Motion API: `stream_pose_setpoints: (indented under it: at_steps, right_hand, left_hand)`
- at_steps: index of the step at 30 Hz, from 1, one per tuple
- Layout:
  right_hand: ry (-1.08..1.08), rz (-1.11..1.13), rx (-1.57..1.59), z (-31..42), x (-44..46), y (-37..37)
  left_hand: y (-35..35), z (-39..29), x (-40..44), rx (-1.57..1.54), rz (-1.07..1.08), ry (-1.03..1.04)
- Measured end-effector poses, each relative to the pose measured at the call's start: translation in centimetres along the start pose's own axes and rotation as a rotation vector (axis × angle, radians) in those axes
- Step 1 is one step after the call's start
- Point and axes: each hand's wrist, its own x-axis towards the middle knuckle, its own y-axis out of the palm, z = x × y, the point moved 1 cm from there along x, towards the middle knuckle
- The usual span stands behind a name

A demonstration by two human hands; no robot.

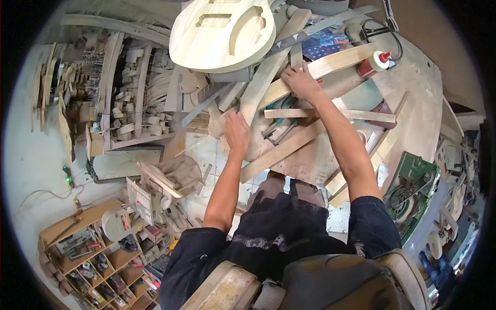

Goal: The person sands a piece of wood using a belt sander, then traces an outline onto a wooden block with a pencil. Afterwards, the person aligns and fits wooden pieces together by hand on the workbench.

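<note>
A pale wooden guitar body point(206, 46), with cavities cut into its face, stands out at the top of the head view; to its lower right, the right hand point(302, 82) lies on a pale wooden strip point(343, 60), fingers bent over the wood; whether it is clamped on the strip or only resting there, I cannot tell; the strip slants from just below the guitar body up and out to the right of it, towards a red-and-white bottle point(370, 65).

Below the guitar body, the left hand point(237, 132) is at the lower end of a long board point(263, 85), its fingers close together; I cannot tell whether they grip the wood or merely touch it; the two hands are apart from each other.

Further to the lower right of the guitar body, on the dusty workbench point(413, 77), a narrow strip point(356, 114) passes under the right forearm; near it lie a green sheet point(360, 94) and a teal tool with metal bars point(280, 135); another plank point(289, 150) slants below these; to the left of the guitar body, shelves point(108, 77) carry many wooden offcuts; far to its lower right stands a green machine point(413, 178).
</note>
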Motion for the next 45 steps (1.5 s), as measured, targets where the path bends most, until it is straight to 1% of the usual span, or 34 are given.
stream_pose_setpoints:
  at_steps: [2,4,5,7,8,9,12,13,16,19,20,21,22,23,24,25,26,27,28,29,31,33,34,35,37,40,43,44,45]
  right_hand:
    - [0.012,-0.071,0.002,0.1,-0.6,0.1]
    - [0.106,0.099,0.314,-0.4,0.2,-3.2]
    - [0.146,0.181,0.473,-0.4,1.1,-4.4]
    - [0.172,-0.148,0.475,0.2,3.2,-4.5]
    - [0.182,-0.312,0.472,0.5,4.4,-4.4]
    - [0.195,-0.278,0.46,0.5,6.6,-2.3]
    - [0.161,-0.343,0.17,2.0,9.5,0.9]
    - [0.185,-0.288,0.119,2.4,10.3,2.2]
    - [0.218,-0.08,0.085,3.6,11.2,1.4]
    - [0.016,0.055,-0.166,3.3,12.5,2.7]
    - [-0.035,-0.159,-0.221,2.6,13.8,3.6]
    - [-0.078,-0.364,-0.282,1.9,14.2,4.4]
    - [-0.06,-0.472,-0.478,2.4,11.5,0.6]
    - [-0.003,-0.163,-0.406,3.0,9.5,-1.8]
    - [-0.001,-0.118,-0.47,3.1,7.0,-3.5]
    - [0.037,-0.271,-0.44,2.6,4.7,-3.7]
    - [0.118,-0.452,-0.414,2.9,1.4,-4.9]
    - [0.245,-0.473,-0.364,3.3,-1.9,-5.1]
    - [0.37,-0.514,-0.319,3.8,-4.9,-5.6]
    - [0.46,-0.608,-0.15,4.7,-8.7,-6.1]
    - [0.66,-0.709,0.042,7.8,-15.8,-6.2]
    - [0.857,-0.737,0.217,13.2,-22.5,-6.9]
    - [0.92,-0.673,0.326,15.8,-25.5,-6.4]
    - [0.979,-0.61,0.437,18.2,-28.4,-5.9]
    - [0.963,-0.616,0.628,22.0,-32.9,-5.4]
    - [1.145,-0.746,1.032,25.9,-37.7,-4.5]
    - [1.276,-1.202,1.596,26.8,-40.7,-3.5]
    - [1.423,-1.245,1.566,26.3,-41.6,-3.5]
    - [1.511,-1.201,1.413,25.8,-43.0,-2.9]
  left_hand:
    - [-0.2,0.1,-0.9,0.003,0.032,-0.016]
    - [-0.6,0.0,-1.0,-0.011,0.029,-0.06]
    - [-1.2,0.2,-1.3,-0.009,0.019,-0.027]
    - [-3.3,1.1,-2.2,0.002,-0.006,0.035]
    - [-4.4,1.7,-2.8,-0.019,-0.001,0.027]
    - [-5.5,2.3,-3.6,-0.042,0.003,0.018]
    - [-8.1,4.5,-6.9,-0.092,-0.015,0.017]
    - [-8.8,5.4,-8.2,-0.091,0.005,0.01]
    - [-10.1,8.4,-12.2,-0.135,0.054,-0.043]
    - [-9.5,10.9,-15.3,-0.272,0.077,-0.155]
    - [-9.4,11.6,-15.9,-0.324,0.095,-0.194]
    - [-9.6,11.7,-16.0,-0.33,0.102,-0.159]
    - [-9.8,11.4,-15.8,-0.337,0.11,-0.109]
    - [-10.4,11.0,-15.7,-0.341,0.138,-0.067]
    - [-10.6,11.0,-15.5,-0.403,0.212,-0.106]
    - [-10.4,10.7,-15.1,-0.467,0.285,-0.145]
    - [-10.4,10.2,-14.8,-0.516,0.287,-0.134]
    - [-9.7,9.4,-14.4,-0.571,0.276,-0.114]
    - [-8.5,8.8,-14.3,-0.701,0.342,-0.142]
    - [-7.9,8.5,-14.1,-0.817,0.405,-0.169]
    - [-5.8,7.2,-13.3,-0.983,0.506,-0.18]
    - [-5.8,3.1,-12.0,-0.934,0.615,-0.074]
    - [-5.9,1.3,-11.7,-0.9,0.665,-0.025]
    - [-5.3,0.2,-11.6,-0.951,0.796,-0.1]
    - [-4.3,-1.8,-11.5,-1.038,1.051,-0.268]
    - [-3.2,-4.8,-13.0,-0.836,1.367,-0.191]
    - [-0.8,-7.5,-16.2,-0.481,1.359,0.252]
    - [0.7,-8.4,-17.3,-0.447,1.232,0.342]
    - [2.5,-9.3,-18.5,-0.41,1.102,0.424]
